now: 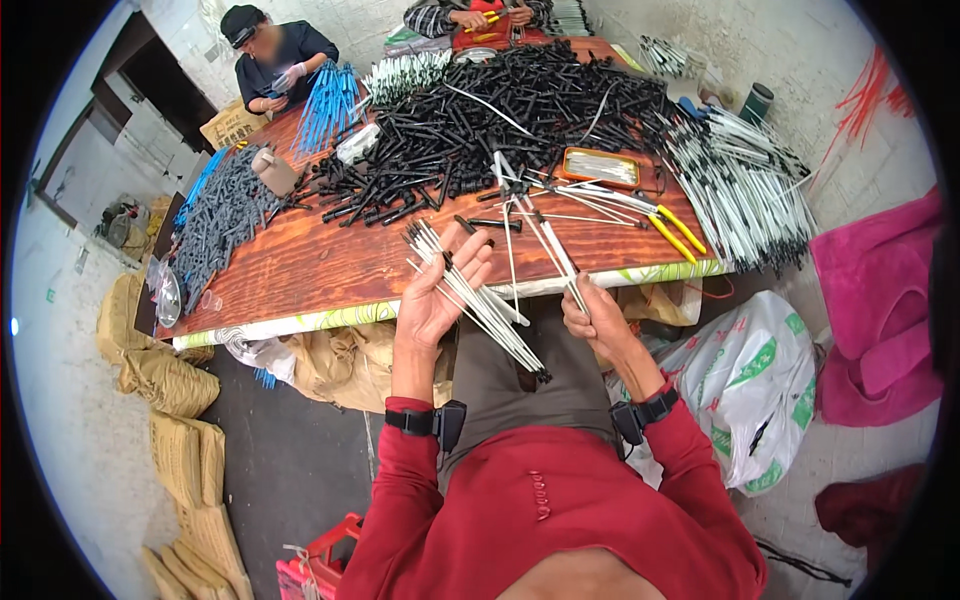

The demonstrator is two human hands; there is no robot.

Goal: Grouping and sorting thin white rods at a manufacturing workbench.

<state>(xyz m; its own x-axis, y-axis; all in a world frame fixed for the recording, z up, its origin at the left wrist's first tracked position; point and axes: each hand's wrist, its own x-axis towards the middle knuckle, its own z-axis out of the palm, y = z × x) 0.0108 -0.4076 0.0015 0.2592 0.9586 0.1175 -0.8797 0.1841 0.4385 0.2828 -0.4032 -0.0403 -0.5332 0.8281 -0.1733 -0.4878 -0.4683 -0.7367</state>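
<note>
My left hand (428, 305) is palm up just in front of the table edge, fingers partly spread. Across its palm lies a bundle of thin white rods with black tips (495, 325), pinned under the thumb. To its right, my right hand (598, 320) is closed around the lower end of a few white rods (550, 243), which slant up over the table. Their far ends reach dark fittings near the black pile. More loose white rods (590, 197) lie on the table beyond. A pair of yellow-handled pliers (680, 235) rests right of them.
A large heap of black plastic pieces (500, 110) covers the table's middle. Grey pieces (225, 205) lie left, white rods (740, 190) right, and an orange tray (600, 183) between. Two people work across the table. A white plastic bag (750, 380) stands at my right.
</note>
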